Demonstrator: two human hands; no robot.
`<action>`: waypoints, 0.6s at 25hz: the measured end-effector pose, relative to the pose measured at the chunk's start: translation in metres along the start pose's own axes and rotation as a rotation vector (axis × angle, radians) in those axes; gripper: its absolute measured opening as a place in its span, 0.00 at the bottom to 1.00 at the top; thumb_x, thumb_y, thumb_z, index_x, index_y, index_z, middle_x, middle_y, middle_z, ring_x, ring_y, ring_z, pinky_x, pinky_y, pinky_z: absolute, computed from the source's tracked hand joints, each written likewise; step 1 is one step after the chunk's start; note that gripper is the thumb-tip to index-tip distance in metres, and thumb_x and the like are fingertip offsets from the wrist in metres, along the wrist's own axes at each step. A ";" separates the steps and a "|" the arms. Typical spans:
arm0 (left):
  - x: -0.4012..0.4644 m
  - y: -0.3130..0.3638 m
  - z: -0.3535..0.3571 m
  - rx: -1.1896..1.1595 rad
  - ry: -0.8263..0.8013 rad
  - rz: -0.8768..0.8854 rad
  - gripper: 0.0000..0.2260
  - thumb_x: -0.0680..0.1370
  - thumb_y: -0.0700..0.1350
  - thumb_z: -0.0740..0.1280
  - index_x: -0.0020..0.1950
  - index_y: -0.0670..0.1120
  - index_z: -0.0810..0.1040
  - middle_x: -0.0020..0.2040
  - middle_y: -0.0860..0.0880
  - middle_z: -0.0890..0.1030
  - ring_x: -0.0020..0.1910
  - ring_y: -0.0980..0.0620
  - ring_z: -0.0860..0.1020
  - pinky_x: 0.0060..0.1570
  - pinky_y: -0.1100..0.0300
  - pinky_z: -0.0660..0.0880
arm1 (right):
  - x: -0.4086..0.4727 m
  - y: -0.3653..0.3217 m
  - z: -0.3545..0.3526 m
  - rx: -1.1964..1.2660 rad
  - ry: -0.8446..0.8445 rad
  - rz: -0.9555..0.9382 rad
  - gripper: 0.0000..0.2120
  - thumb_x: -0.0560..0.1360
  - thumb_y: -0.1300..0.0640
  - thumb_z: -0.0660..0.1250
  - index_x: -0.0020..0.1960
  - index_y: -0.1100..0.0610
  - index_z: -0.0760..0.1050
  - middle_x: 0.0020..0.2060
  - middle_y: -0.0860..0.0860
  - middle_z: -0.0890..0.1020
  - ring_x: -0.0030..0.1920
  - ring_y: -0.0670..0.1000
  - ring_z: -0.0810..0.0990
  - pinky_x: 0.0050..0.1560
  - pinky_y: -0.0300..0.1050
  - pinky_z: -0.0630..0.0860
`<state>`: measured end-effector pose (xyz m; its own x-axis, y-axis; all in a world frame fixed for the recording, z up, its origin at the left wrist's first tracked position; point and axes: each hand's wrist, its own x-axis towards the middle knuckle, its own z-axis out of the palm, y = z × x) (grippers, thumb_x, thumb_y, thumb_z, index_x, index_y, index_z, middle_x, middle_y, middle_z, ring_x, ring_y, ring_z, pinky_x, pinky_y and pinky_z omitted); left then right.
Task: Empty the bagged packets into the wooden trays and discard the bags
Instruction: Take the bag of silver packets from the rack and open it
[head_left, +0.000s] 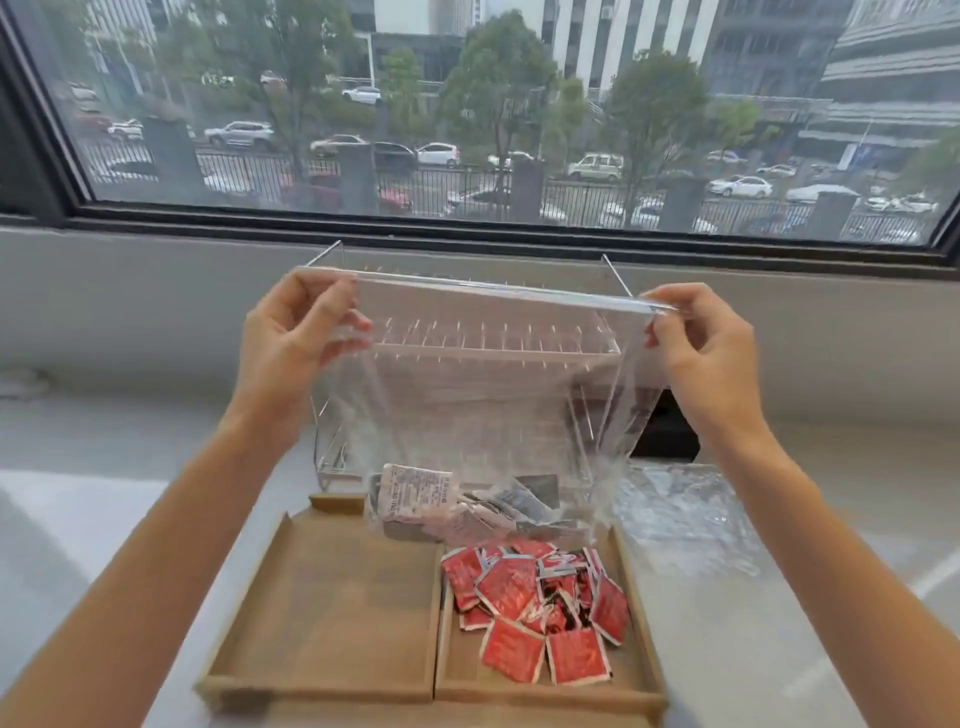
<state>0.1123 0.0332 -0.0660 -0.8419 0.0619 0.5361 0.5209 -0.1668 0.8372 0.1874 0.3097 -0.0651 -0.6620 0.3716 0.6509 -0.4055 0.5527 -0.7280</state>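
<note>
A clear plastic bag hangs upright above the wooden trays, its zip top stretched level between my hands. My left hand pinches the top left corner and my right hand pinches the top right corner. Several grey and pale packets lie in the bottom of the bag. The right wooden tray holds a pile of red packets. The left wooden tray has nothing in it. Another tray section sits behind them, mostly hidden by the bag.
A crumpled clear bag lies on the white counter right of the trays. A clear acrylic rack stands behind the held bag, against the sill of a large window. A black object sits at the rack's right.
</note>
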 end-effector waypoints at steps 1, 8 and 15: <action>-0.011 -0.010 -0.004 -0.010 0.010 -0.019 0.07 0.74 0.46 0.66 0.38 0.56 0.78 0.31 0.58 0.80 0.31 0.61 0.79 0.34 0.69 0.76 | -0.013 0.007 0.003 -0.005 -0.028 0.032 0.16 0.74 0.63 0.60 0.39 0.41 0.73 0.34 0.40 0.78 0.32 0.38 0.75 0.35 0.29 0.72; -0.080 -0.076 -0.030 -0.060 0.105 -0.278 0.10 0.77 0.42 0.62 0.38 0.54 0.76 0.30 0.58 0.78 0.31 0.62 0.77 0.34 0.69 0.76 | -0.082 0.043 0.026 -0.018 -0.186 0.217 0.16 0.73 0.65 0.60 0.39 0.44 0.74 0.31 0.45 0.78 0.29 0.40 0.74 0.32 0.33 0.72; -0.109 -0.091 -0.045 -0.033 -0.027 -0.372 0.08 0.68 0.57 0.68 0.45 0.57 0.79 0.38 0.59 0.82 0.40 0.61 0.79 0.40 0.70 0.76 | -0.098 0.052 0.034 -0.011 -0.190 0.340 0.15 0.75 0.64 0.59 0.41 0.45 0.74 0.33 0.48 0.78 0.29 0.38 0.74 0.29 0.29 0.71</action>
<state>0.1501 -0.0026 -0.2059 -0.9685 0.1497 0.1990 0.1750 -0.1592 0.9716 0.2099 0.2765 -0.1740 -0.8627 0.3909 0.3208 -0.1368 0.4303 -0.8923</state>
